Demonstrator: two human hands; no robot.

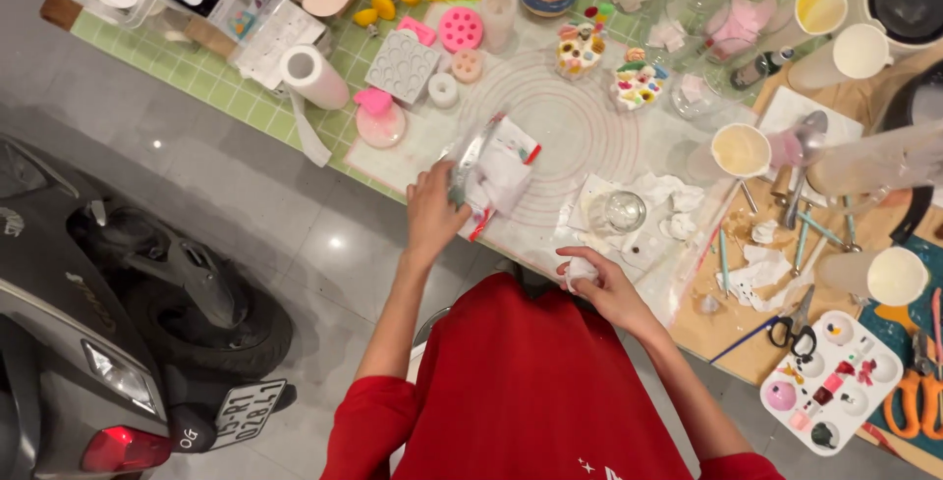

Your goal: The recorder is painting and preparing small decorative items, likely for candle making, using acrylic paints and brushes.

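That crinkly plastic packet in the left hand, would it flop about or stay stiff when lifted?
The plastic packet would probably flop: it already looks creased and bent where the left hand grips its edge. It seems light, being thin film with little bulk inside. Its glossy surface may be a bit slippery, so a pinch at the edge likely suits it.

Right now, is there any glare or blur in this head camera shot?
Head view: a ceiling light glares off the glossy floor tiles; the left hand and its plastic packet look slightly motion-blurred; wide-angle distortion bends the table edge.
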